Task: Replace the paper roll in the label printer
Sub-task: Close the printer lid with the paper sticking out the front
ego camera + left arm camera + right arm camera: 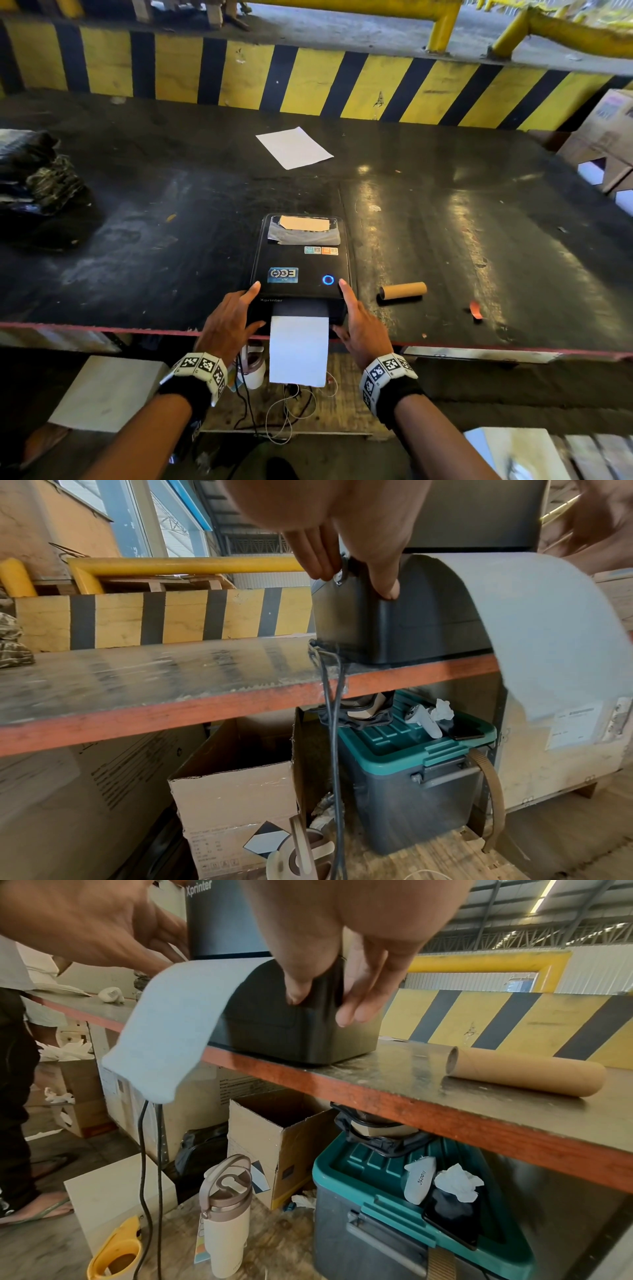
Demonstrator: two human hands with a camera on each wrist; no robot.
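A black label printer (301, 263) sits at the table's front edge with its lid down and a blue ring light lit. White label paper (298, 349) comes out of its front slot and hangs over the edge. My left hand (257, 305) lies against the printer's left front corner, fingers (318, 561) straight along the side and thumb on the front. My right hand (342, 306) mirrors it at the right corner, thumb (298, 993) on the front and fingers flat on the side. An empty cardboard core (403, 291) lies on the table to the right.
A white sheet (294, 147) lies farther back, black bags (37, 185) at the left, a cardboard box (606, 137) at the right. A yellow-and-black barrier (308, 82) runs along the back. Below the table stand a teal-lidded bin (411, 1204), a bottle (226, 1218) and cables (334, 723).
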